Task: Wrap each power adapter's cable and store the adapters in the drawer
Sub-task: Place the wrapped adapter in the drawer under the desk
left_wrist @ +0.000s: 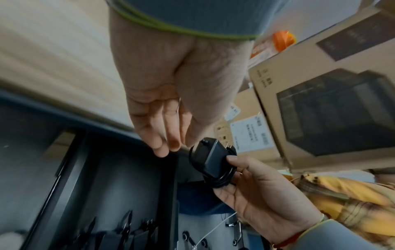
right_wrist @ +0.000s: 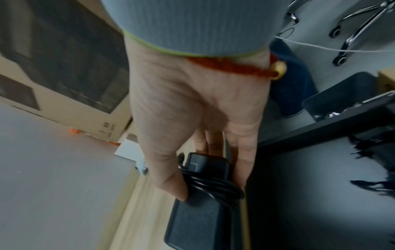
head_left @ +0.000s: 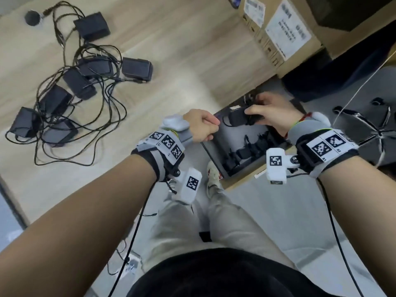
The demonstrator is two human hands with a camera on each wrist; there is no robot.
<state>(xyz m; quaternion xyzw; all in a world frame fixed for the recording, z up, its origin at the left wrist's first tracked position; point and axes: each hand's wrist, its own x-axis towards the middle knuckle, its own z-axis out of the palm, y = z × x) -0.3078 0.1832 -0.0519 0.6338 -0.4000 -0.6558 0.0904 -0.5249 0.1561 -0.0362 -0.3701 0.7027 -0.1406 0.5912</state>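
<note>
R hand (head_left: 270,113) gripped black rectangular power adapter w/ wrapped cable (head_left: 238,118) above open black drawer (head_left: 222,144); L hand (head_left: 200,125) relaxed, empty, at adapter's 9 o'clock. Unwrapped black adapters (head_left: 70,82) lay on wood worktop (head_left: 182,50).

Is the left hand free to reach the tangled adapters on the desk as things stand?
Probably yes. The left hand holds nothing and hangs by the desk edge, while the right hand alone grips the wrapped adapter over the drawer. Nothing stands between it and the tangled adapters.
</note>
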